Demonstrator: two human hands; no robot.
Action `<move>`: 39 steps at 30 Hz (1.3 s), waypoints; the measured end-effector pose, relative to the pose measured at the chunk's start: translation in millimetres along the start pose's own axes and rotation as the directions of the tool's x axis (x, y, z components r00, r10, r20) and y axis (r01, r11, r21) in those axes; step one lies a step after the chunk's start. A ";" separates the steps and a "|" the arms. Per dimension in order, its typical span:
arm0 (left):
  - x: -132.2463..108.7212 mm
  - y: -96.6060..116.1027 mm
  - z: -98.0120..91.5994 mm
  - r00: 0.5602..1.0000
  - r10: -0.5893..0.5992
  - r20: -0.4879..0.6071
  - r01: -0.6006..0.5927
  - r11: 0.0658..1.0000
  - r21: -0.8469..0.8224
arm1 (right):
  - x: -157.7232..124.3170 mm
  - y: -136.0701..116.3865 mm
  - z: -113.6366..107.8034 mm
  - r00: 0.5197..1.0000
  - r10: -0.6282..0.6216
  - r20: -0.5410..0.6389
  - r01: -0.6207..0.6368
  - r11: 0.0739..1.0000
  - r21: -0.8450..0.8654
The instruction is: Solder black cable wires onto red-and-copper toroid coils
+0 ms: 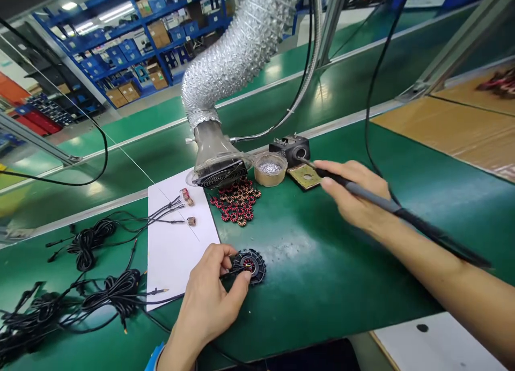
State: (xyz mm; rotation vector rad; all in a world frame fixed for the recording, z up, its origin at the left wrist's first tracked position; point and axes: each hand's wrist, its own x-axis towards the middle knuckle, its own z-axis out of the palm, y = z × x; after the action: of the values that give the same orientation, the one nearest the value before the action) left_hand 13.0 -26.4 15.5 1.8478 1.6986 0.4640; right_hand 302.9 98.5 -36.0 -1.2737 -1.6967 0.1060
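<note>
My left hand (217, 290) pinches a black cable against a round black toothed part (259, 266) on the green bench, with a small coil showing in its centre. In my right hand (356, 191) is a soldering iron (374, 196), gripped like a pen. The iron's tip end reaches the opening of the black soldering iron stand (295, 148); whether it sits inside I cannot tell. A yellowish sponge (306, 176) lies in front of the stand. Beside it is a round tub (270, 169) of silvery material. Several small red and copper wound coils (237, 204) form a heap nearby.
A fume extractor nozzle (219, 169) on a silver flexible duct (225, 65) hangs over the coils. White paper (169, 253) carries cable ends and a few small parts. Bundled black cables (120, 296) lie at left. Brown cardboard (450, 126) covers the right back.
</note>
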 end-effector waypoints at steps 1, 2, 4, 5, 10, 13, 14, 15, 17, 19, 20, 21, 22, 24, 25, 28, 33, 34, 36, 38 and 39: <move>0.1 -1.3 -0.6 1.000 -0.001 -0.008 0.001 1.000 -0.010 | 2.9 4.0 -2.7 0.999 0.029 -0.033 -0.029 1.000 -0.003; 0.0 -2.4 -1.1 1.000 -0.006 -0.013 0.005 1.000 -0.020 | 6.2 8.4 -3.5 0.997 0.061 -0.044 -0.060 0.998 0.007; -0.9 -3.4 -2.5 1.000 -0.018 -0.013 0.018 0.999 -0.029 | 13.9 18.3 1.5 0.991 0.128 -0.033 -0.126 0.991 0.036; -1.9 -3.4 -3.6 1.000 -0.028 -0.013 0.027 0.999 -0.026 | 18.1 23.2 6.8 0.986 0.166 -0.025 -0.165 0.985 0.044; -7.9 -1.5 -13.7 1.000 0.002 0.026 -0.004 0.999 0.051 | 38.2 39.3 40.4 0.963 0.269 -0.016 -0.269 0.963 0.022; -7.5 -2.6 -19.8 0.994 0.066 0.090 -0.075 0.992 0.100 | 45.3 42.9 48.7 0.968 0.251 -0.009 -0.252 0.968 -0.023; -6.3 -3.4 -20.7 0.990 0.083 0.115 -0.095 0.989 0.111 | 45.1 43.4 48.7 0.971 0.240 -0.006 -0.240 0.970 -0.042; -4.8 -4.5 -20.8 0.985 0.100 0.140 -0.117 0.986 0.117 | 42.9 43.0 47.5 0.974 0.228 -0.005 -0.228 0.972 -0.063; -0.6 -6.9 -18.3 0.971 0.145 0.190 -0.169 0.978 0.120 | 31.4 37.4 42.9 0.979 0.206 0.006 -0.204 0.973 -0.105; 4.1 -9.9 -12.7 0.955 0.191 0.226 -0.220 0.969 0.112 | 10.5 22.1 36.7 0.983 0.183 0.033 -0.177 0.976 -0.127; 6.4 -11.7 -9.0 0.949 0.211 0.235 -0.240 0.965 0.104 | -2.6 10.5 33.5 0.985 0.164 0.056 -0.156 0.980 -0.124; 8.6 -13.7 -4.9 0.944 0.229 0.238 -0.258 0.961 0.096 | -16.4 -3.5 30.5 0.987 0.131 0.093 -0.120 0.986 -0.113; 10.5 -15.8 -0.7 0.940 0.244 0.238 -0.272 0.958 0.090 | -30.0 -19.0 27.9 0.984 0.082 0.158 -0.069 0.994 -0.086; 13.5 -20.3 7.5 0.935 0.275 0.225 -0.300 0.950 0.082 | -52.7 -51.3 25.4 0.928 -0.083 0.363 0.070 0.996 0.048; 14.6 -22.5 11.1 0.933 0.291 0.212 -0.314 0.946 0.080 | -60.2 -65.8 26.1 0.838 -0.229 0.495 0.140 0.967 0.211; 16.9 -27.7 18.4 0.939 0.304 0.161 -0.317 0.947 0.060 | -67.1 -93.8 36.1 0.658 -0.453 0.602 0.174 0.869 0.463; 20.4 -29.5 19.8 0.948 0.284 0.141 -0.293 0.955 0.043 | -67.1 -93.9 57.7 0.672 -0.519 0.527 0.201 0.814 0.546; 20.7 -29.0 19.7 0.946 0.289 0.143 -0.299 0.953 0.050 | -69.6 -92.3 59.5 0.706 -0.519 0.482 0.228 0.811 0.539; 20.9 -27.5 19.9 0.944 0.296 0.144 -0.306 0.950 0.058 | -75.2 -90.8 60.2 0.769 -0.518 0.375 0.299 0.809 0.506; 20.2 -25.7 20.1 0.945 0.294 0.142 -0.305 0.951 0.058 | -78.3 -92.1 58.0 0.794 -0.533 0.292 0.371 0.806 0.462; 19.5 -25.0 19.9 0.945 0.293 0.142 -0.303 0.951 0.055 | -78.1 -93.5 56.5 0.800 -0.540 0.260 0.399 0.804 0.442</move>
State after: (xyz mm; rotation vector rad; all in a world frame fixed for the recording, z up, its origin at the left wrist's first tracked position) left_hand 8.2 -10.3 -18.0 2.1540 1.3710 0.3910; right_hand 195.8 21.6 -61.5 -0.5301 -2.1617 0.3664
